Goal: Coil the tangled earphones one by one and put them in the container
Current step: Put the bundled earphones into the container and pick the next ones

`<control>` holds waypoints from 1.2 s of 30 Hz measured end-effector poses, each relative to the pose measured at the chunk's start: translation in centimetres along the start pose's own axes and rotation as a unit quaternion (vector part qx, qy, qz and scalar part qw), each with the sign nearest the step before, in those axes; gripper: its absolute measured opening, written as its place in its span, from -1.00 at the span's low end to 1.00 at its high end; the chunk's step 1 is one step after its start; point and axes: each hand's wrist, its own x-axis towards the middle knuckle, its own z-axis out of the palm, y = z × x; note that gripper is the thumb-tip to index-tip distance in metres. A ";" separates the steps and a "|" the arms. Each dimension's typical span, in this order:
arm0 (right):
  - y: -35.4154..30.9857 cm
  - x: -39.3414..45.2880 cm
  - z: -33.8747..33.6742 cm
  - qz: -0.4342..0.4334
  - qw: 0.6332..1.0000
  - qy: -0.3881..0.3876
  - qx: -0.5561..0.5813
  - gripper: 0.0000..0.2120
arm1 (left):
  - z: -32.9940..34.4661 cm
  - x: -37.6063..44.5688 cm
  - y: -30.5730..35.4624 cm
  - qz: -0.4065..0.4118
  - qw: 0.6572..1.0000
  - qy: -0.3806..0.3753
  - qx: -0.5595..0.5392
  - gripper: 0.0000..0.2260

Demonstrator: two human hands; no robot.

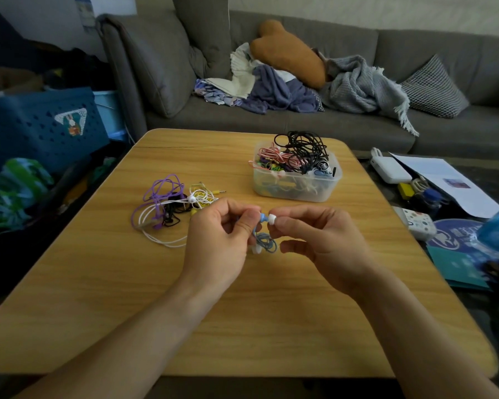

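Your left hand [225,234] is curled around the coiled blue earphones [265,242], and your right hand [311,237] pinches the white earbud tip [271,218] right beside it, both held over the middle of the wooden table [271,312]. There's bare tabletop toward the near edge. The tangled pile [170,205] lies just left of your left hand, and the clear container [296,175] of coiled earphones sits near the far edge.
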 end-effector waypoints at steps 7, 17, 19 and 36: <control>-0.2 -0.2 0.5 0.009 1.000 0.013 0.006 -0.83 | 0.0 -0.2 -0.1 0.019 0.999 -0.013 0.029 -0.94; -0.4 -0.3 0.6 0.024 1.000 0.006 0.018 -0.71 | 0.0 -0.2 0.2 0.013 1.000 -0.012 0.023 -0.94; -0.5 -0.3 0.6 0.039 0.999 -0.001 0.032 -0.71 | 0.0 -0.2 0.2 0.008 1.000 -0.015 0.016 -0.93; -0.4 -0.4 0.9 0.122 0.986 -0.002 0.112 -0.81 | 0.1 -0.3 0.6 -0.013 0.999 -0.038 -0.003 -0.85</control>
